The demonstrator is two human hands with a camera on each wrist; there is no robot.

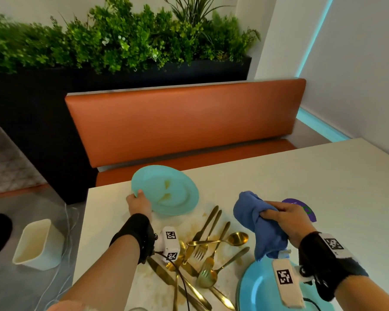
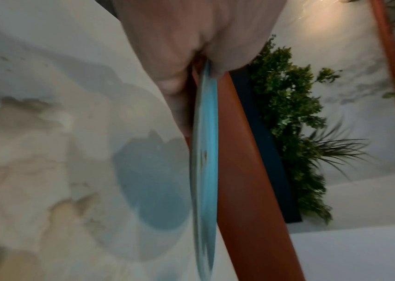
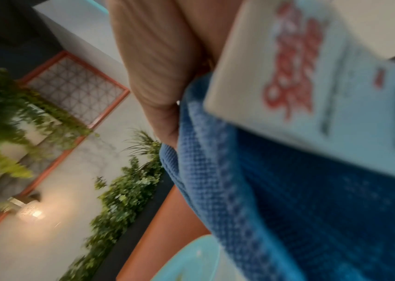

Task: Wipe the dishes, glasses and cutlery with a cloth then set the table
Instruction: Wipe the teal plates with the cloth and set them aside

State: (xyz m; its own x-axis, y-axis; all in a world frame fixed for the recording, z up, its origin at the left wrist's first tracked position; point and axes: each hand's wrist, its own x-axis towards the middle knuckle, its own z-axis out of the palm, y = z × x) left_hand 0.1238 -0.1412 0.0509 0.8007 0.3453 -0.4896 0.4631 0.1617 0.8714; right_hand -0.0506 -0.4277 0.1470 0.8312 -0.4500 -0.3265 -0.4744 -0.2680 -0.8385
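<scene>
My left hand [image 1: 138,202] pinches the near-left rim of a turquoise plate [image 1: 166,189] smeared with yellowish food, tilted up off the white table [image 1: 301,176]. The left wrist view shows that plate [image 2: 203,171] edge-on under my thumb and fingers. My right hand [image 1: 285,217] grips a bunched blue cloth [image 1: 256,223] above the table; the cloth [image 3: 263,190] and its white label [image 3: 311,76] fill the right wrist view. Several gold forks, knives and spoons [image 1: 209,245] lie heaped between my hands. A second turquoise plate [image 1: 261,288] sits at the near right.
Brownish stains [image 1: 148,279] mark the table around the cutlery. A purple round coaster [image 1: 301,207] lies behind my right hand. An orange bench [image 1: 184,122] and a dark planter of greenery [image 1: 121,46] stand beyond. A cream bin [image 1: 39,244] stands on the floor at left.
</scene>
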